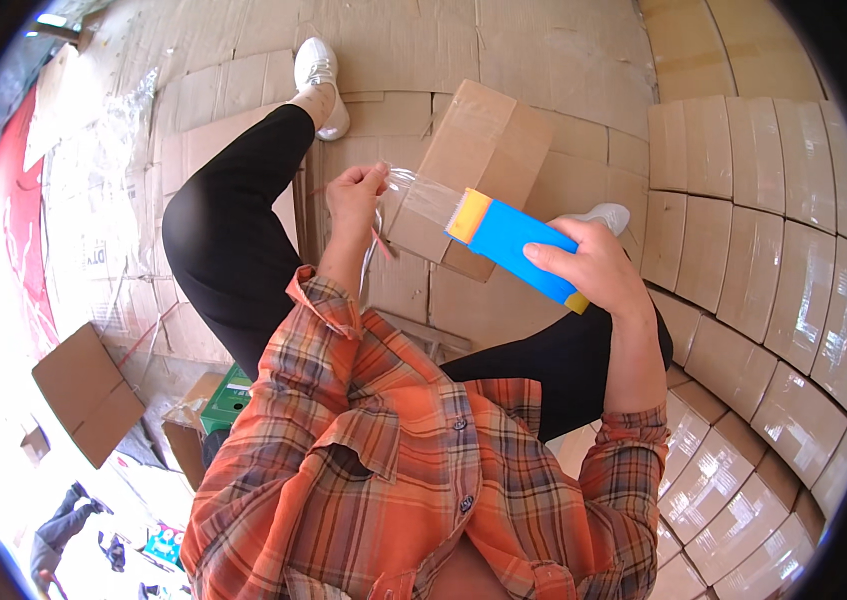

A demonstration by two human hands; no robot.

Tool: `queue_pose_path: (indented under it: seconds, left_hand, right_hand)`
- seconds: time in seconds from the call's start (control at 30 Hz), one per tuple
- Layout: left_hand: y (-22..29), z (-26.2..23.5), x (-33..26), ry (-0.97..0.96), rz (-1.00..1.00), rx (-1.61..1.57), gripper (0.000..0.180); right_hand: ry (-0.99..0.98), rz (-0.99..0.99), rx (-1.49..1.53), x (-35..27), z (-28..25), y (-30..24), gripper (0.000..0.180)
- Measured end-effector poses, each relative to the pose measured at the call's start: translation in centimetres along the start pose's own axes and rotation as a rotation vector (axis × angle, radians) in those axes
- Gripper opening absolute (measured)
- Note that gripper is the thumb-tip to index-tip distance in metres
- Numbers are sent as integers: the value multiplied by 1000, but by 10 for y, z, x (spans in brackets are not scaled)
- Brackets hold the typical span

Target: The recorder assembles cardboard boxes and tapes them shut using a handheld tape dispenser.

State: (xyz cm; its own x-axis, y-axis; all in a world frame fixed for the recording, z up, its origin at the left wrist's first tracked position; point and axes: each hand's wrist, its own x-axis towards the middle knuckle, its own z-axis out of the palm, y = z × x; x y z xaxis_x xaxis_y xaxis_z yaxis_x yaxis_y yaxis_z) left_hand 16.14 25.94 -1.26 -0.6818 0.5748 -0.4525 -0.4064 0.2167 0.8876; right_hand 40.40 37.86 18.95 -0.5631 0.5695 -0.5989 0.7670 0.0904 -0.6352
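Observation:
My right hand (594,268) grips a blue tape dispenser (516,248) with a yellow toothed end, its thumb along the top face. Clear packing tape (426,197) stretches leftward from the toothed end. My left hand (354,203) pinches the free end of that tape between thumb and fingers. Beneath the tape and the dispenser lies a brown cardboard box (479,140), set at a slant between my feet. Its near side is partly hidden by the dispenser.
Stacked brown cartons (744,260) sealed with clear tape form a wall on the right. Flattened cardboard (384,40) covers the floor. On the left are an open cardboard flap (89,392), a green box (229,400) and a red sheet (19,215). A pinkish strip (382,243) hangs near my left wrist.

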Motion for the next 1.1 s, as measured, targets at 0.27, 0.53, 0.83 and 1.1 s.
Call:
queue_pose_path:
  seconds: [0.27, 0.53, 0.83, 1.1]
  left_hand:
    - [-52, 6, 10, -10, 197, 435, 36]
    - [-57, -8, 1, -61, -166, 398, 47]
    - [-50, -23, 0, -509, -372, 151, 81]
    - [18, 2, -47, -677, 46, 363, 110]
  right_hand:
    - [49, 52, -285, 11, 12, -11, 51]
    - [68, 60, -265, 17, 12, -5, 50]
    - [50, 84, -233, 21, 11, -10, 53]
    - [26, 79, -180, 26, 7, -2, 53]
